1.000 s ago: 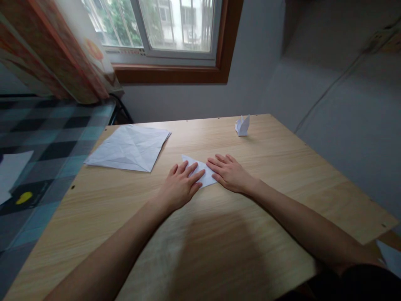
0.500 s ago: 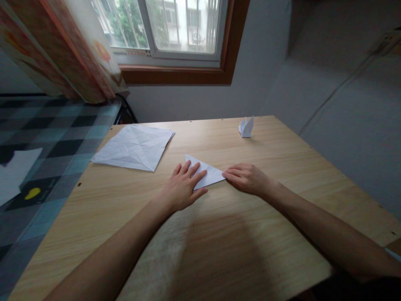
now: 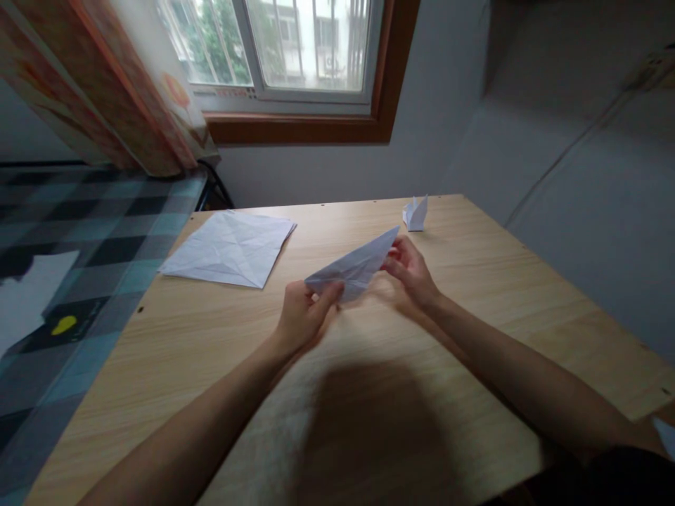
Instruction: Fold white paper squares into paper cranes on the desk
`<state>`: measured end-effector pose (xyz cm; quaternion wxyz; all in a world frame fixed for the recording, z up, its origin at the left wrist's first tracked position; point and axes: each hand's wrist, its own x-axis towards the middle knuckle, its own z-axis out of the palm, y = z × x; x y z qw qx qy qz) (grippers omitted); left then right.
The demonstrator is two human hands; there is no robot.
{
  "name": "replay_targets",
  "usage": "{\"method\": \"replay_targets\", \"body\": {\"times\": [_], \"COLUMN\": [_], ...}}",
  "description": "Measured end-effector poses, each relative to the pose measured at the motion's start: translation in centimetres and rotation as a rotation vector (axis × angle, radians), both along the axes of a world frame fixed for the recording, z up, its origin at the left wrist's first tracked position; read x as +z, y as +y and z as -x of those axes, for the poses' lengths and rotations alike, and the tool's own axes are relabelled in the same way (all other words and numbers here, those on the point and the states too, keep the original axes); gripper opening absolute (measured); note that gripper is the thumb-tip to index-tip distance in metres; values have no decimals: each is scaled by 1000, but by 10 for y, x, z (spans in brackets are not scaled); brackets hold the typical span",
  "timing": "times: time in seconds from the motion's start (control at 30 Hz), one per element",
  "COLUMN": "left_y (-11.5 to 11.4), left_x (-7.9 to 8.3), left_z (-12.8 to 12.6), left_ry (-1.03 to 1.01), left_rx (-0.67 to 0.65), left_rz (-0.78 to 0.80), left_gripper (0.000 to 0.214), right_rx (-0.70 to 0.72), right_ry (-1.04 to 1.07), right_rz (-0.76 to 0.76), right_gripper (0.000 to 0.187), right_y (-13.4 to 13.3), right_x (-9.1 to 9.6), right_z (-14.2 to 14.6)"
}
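Note:
A folded triangle of white paper (image 3: 356, 269) is held up, tilted, just over the wooden table (image 3: 232, 393). My left hand (image 3: 306, 309) pinches its lower left part, thumb on the near face and the other fingers mostly hidden behind. At the triangle's right side is my right hand (image 3: 410, 268), its fingers curled with the tips at the paper's edge and partly behind it. Farther back on the right stands a small folded white paper figure (image 3: 415, 213) with upright points.
Creased white paper sheets (image 3: 229, 246) lie at the table's back left. On the left, a checked cloth (image 3: 110, 267) covers another surface, with white paper (image 3: 36, 288) on it. A window (image 3: 311, 49) and a curtain (image 3: 131, 84) are beyond.
The paper triangle was flat on the table under my spread left hand; now it is lifted and turned. My left hand has closed on it, and my right hand has moved up.

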<state>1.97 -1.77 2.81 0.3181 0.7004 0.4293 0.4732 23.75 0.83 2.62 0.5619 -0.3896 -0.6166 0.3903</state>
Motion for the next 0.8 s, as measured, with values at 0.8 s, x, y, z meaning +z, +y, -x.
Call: {"method": "replay_targets", "body": {"times": [0.8], "left_y": [-1], "left_x": [-25], "left_z": [-10], "left_ry": [69], "left_rx": [55], "left_rz": [29], "left_gripper": [77], "right_rx": [-133], "right_ry": [-39], "right_rz": [112], "right_gripper": [9], "right_y": [-19], "right_x": [-25], "right_z": [38]}}
